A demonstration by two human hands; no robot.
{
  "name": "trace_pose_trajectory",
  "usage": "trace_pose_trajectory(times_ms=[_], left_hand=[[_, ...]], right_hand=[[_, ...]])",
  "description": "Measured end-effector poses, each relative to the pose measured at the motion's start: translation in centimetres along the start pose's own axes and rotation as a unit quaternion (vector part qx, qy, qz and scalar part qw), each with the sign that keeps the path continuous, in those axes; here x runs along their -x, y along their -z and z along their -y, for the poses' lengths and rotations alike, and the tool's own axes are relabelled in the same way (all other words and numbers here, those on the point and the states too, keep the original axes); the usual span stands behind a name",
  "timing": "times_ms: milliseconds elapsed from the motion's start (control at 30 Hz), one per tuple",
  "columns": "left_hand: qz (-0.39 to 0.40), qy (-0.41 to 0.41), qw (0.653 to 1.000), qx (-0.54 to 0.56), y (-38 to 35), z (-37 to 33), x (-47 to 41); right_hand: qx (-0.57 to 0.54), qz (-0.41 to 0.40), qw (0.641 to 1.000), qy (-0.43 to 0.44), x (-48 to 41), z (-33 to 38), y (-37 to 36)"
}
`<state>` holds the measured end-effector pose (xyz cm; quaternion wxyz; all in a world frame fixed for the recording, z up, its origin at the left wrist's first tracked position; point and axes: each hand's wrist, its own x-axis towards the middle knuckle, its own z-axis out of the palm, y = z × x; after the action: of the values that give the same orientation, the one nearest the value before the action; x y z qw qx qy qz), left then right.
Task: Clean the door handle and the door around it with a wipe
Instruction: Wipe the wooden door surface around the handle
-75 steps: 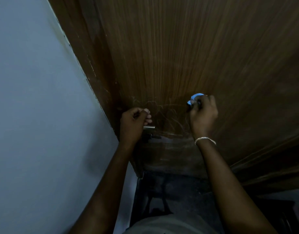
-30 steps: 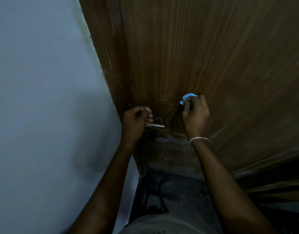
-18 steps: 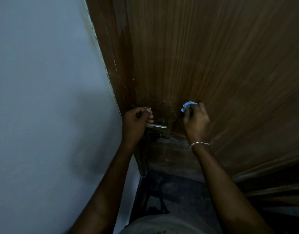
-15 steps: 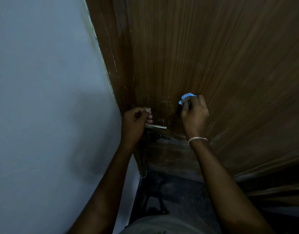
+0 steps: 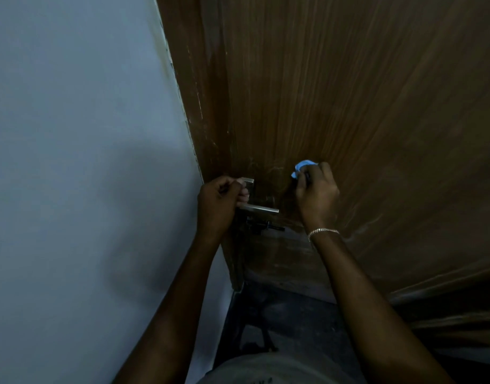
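Observation:
A brown wooden door (image 5: 349,106) fills the upper right. Its silver lever handle (image 5: 262,208) sticks out near the left edge, with a dark latch piece (image 5: 262,226) just below. My left hand (image 5: 219,203) is closed around the inner end of the handle. My right hand (image 5: 316,194) presses a bunched light-blue wipe (image 5: 300,168) against the door, just right of and above the handle. Only a corner of the wipe shows past my fingers. Faint smears mark the wood between the two hands.
A pale grey-blue wall (image 5: 86,162) takes up the left half and meets the door frame (image 5: 194,112). Dark floor (image 5: 293,322) lies below the door. A thin bracelet (image 5: 322,231) circles my right wrist.
My right hand with the wipe has rubbed up and down over the same patch right of the handle. The left hand has stayed on the handle. The view has shifted slightly.

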<state>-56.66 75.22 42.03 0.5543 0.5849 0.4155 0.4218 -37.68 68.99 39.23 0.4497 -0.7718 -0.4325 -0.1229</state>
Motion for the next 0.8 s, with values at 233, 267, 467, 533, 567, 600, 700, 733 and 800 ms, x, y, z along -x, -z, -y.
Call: trace_pose_trajectory(times_ms=[233, 267, 467, 533, 567, 600, 700, 733, 800], left_hand=[[-0.007, 0.001, 1.0, -0.008, -0.2, 0.0, 0.1], [-0.006, 0.001, 1.0, -0.009, -0.2, 0.0, 0.2], [-0.007, 0.0, 1.0, -0.004, 0.6, 0.0, 0.1], [-0.009, 0.0, 1.0, -0.004, 0.8, 0.0, 0.1], [-0.011, -0.001, 1.0, -0.005, 0.8, 0.0, 0.0], [-0.013, 0.0, 1.0, -0.006, 0.8, 0.0, 0.0], [-0.015, 0.005, 1.0, -0.007, 0.6, 0.1, -0.1], [-0.014, 0.005, 1.0, -0.009, 0.6, 0.1, -0.1], [-0.012, 0.005, 1.0, -0.011, 0.6, 0.1, -0.1]], right_hand=[[-0.001, 0.069, 0.994, 0.08, 0.4, 1.8, -3.7], [0.011, 0.09, 0.993, 0.077, 1.1, 1.1, -3.9], [0.002, 0.053, 0.999, 0.009, 0.8, 0.1, -2.0], [-0.021, 0.025, 0.999, 0.019, -0.5, 1.6, -1.8], [-0.029, 0.017, 0.999, 0.031, -1.0, 2.4, -2.0], [-0.037, 0.016, 0.998, 0.044, -1.4, 3.3, -2.4], [-0.025, 0.058, 0.994, 0.087, -0.9, 4.7, -4.4], [-0.008, 0.081, 0.992, 0.101, -0.2, 4.6, -5.0], [0.014, 0.12, 0.987, 0.109, 1.4, 3.5, -5.5]])
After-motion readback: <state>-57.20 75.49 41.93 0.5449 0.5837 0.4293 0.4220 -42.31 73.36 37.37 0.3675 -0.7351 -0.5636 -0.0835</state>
